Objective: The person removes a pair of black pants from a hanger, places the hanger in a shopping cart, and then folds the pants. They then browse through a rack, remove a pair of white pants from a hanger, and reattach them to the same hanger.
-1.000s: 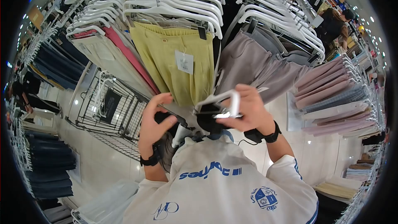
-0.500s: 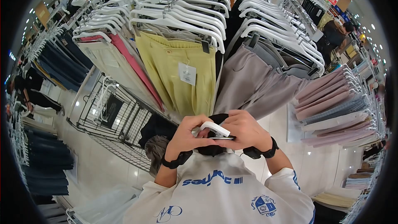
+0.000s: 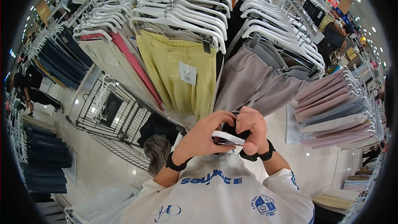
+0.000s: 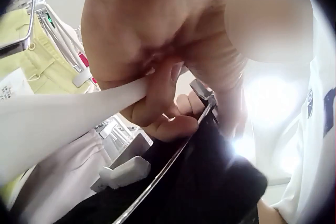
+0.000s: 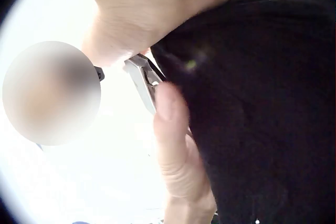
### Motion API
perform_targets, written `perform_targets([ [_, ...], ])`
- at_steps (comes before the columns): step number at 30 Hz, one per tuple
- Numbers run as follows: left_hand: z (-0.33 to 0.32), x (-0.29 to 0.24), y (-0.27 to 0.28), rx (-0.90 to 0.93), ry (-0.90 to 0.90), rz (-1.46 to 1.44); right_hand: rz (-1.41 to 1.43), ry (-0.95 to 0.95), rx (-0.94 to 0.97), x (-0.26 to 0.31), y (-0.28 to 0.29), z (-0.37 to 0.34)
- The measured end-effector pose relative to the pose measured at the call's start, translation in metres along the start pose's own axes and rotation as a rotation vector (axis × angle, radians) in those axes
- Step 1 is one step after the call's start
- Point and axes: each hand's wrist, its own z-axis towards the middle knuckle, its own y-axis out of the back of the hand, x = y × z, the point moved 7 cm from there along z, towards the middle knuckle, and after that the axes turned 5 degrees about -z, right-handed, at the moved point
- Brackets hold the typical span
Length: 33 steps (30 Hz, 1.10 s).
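My left hand point(image 3: 201, 135) grips a white hanger point(image 3: 228, 137) in front of the chest. In the left wrist view, the fingers of that hand point(image 4: 152, 35) curl round the hanger's white arm point(image 4: 68, 113); a metal bar with a clip point(image 4: 126, 171) runs beside a black garment point(image 4: 210, 171). My right hand point(image 3: 253, 128) has bent fingers at the garment's upper edge, its thumb by the hanger's end. Seen from the right wrist, the black garment point(image 5: 262, 103) hangs beside a metal clip point(image 5: 140, 79), under the right palm point(image 5: 152, 14); the right fingertips are hidden there.
Yellow-green trousers point(image 3: 178, 74) and mauve trousers point(image 3: 244, 74) hang on racks ahead. A wire cart point(image 3: 112, 112) stands at the left, dark and grey clothes at its near end. Folded pink garments point(image 3: 323, 87) hang at the right. People stand among distant racks.
Both hands came together at the hanger, from apart a second ago. Since the middle frame, the hanger has tilted and shifted slightly right, and the right hand has turned with its thumb lower.
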Motion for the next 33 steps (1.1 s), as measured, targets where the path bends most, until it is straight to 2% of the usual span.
perform_targets([
  [1,-0.002,0.001,-0.002,0.001,-0.001,0.0,-0.001,0.0,-0.001,0.001,-0.001,-0.001],
  [3,-0.007,0.012,0.0,-0.077,0.139,0.03,0.062,-0.076,-0.045,-0.002,0.0,-0.005],
  [8,-0.01,0.019,0.001,-0.161,0.124,-0.036,0.098,-0.121,-0.023,-0.001,-0.006,-0.009],
  [10,-0.011,0.027,-0.004,0.037,0.056,-0.03,0.089,-0.133,0.007,0.001,-0.011,-0.012],
  [14,-0.013,0.03,-0.008,0.019,0.041,-0.007,0.164,-0.292,-0.029,-0.004,-0.012,-0.026],
  [16,-0.014,0.023,-0.001,-0.118,-0.035,0.0,0.211,-0.356,-0.049,-0.007,-0.014,-0.029],
  [18,-0.018,0.028,0.005,-0.166,0.007,-0.025,0.215,-0.426,-0.12,-0.01,-0.012,-0.028],
  [23,-0.019,0.025,0.02,-0.225,0.026,-0.019,0.052,-0.496,-0.054,-0.025,-0.008,-0.034],
  [25,-0.021,0.032,0.022,-0.217,0.028,-0.002,0.002,-0.65,0.045,-0.035,-0.011,-0.046],
  [27,-0.022,0.034,0.023,-0.207,0.028,0.013,-0.049,-0.606,0.054,-0.034,-0.005,-0.041],
  [29,-0.023,0.034,0.025,-0.209,0.04,0.026,-0.196,-0.417,0.167,-0.028,-0.004,-0.032],
  [33,-0.028,0.039,0.03,-0.243,0.065,-0.037,-0.2,-0.371,0.187,-0.027,-0.009,-0.028],
])
